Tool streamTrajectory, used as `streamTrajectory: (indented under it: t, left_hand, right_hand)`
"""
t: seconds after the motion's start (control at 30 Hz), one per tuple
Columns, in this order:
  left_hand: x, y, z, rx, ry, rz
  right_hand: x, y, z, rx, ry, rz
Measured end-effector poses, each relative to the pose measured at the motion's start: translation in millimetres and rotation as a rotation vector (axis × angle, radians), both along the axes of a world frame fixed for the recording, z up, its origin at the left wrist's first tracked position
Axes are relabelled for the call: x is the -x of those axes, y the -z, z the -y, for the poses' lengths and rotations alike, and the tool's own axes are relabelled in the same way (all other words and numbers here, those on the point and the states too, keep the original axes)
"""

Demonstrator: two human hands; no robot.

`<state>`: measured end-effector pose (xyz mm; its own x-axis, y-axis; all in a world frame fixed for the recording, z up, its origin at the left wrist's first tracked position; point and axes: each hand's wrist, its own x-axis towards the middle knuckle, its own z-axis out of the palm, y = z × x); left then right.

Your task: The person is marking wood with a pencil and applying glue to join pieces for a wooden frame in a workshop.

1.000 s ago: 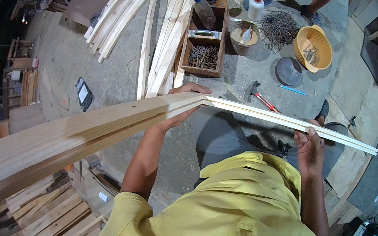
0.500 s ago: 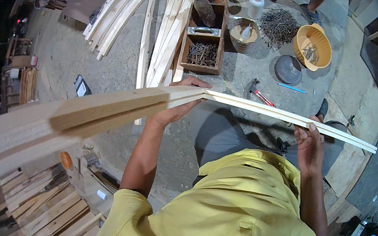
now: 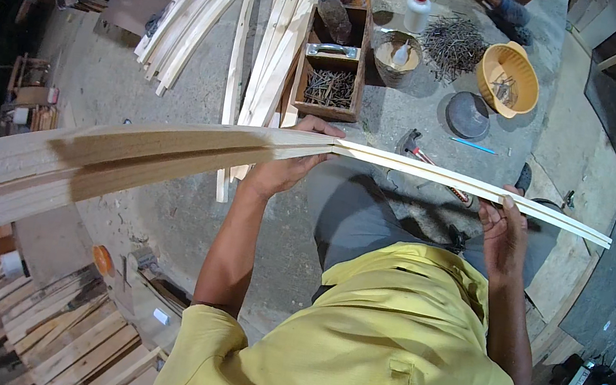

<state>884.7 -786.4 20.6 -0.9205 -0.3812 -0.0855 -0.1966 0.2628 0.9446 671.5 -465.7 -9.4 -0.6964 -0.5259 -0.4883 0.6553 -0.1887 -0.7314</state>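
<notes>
I hold a bundle of long pale wooden slats (image 3: 171,152) level in front of my chest; it runs from the far left edge to the right. My left hand (image 3: 288,167) grips the bundle near its middle, fingers curled over the top. My right hand (image 3: 504,231) clasps the thinner right end of the slats from below. Under the slats is a grey concrete floor (image 3: 177,105), and my yellow shirt fills the lower middle.
More slats (image 3: 191,12) lie on the floor ahead. A wooden box of nails (image 3: 330,84), a glue bottle (image 3: 417,10), a loose nail pile (image 3: 453,48), a yellow basket (image 3: 508,79), a round lid (image 3: 468,114) and a hammer (image 3: 414,146) sit beyond. Stacked timber (image 3: 57,322) lies lower left. Another person's feet (image 3: 503,3) show at top.
The slat bundle has swung lower on its left end and sits slightly lower in view. Both hands keep the same grip.
</notes>
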Motion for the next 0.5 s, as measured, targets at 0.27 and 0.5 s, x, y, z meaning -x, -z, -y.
streamTrajectory:
  t: [0.27, 0.5]
  left_hand:
    - [-0.5, -1.6, 1.9, -0.015, 0.004, 0.021]
    - [-1.3, -2.6, 1.2, -0.026, -0.012, 0.003]
  right_hand:
    - [0.0, -0.3, 1.0, -0.002, 0.020, 0.021]
    - [-1.0, -3.0, 4.6, -0.010, 0.027, 0.008]
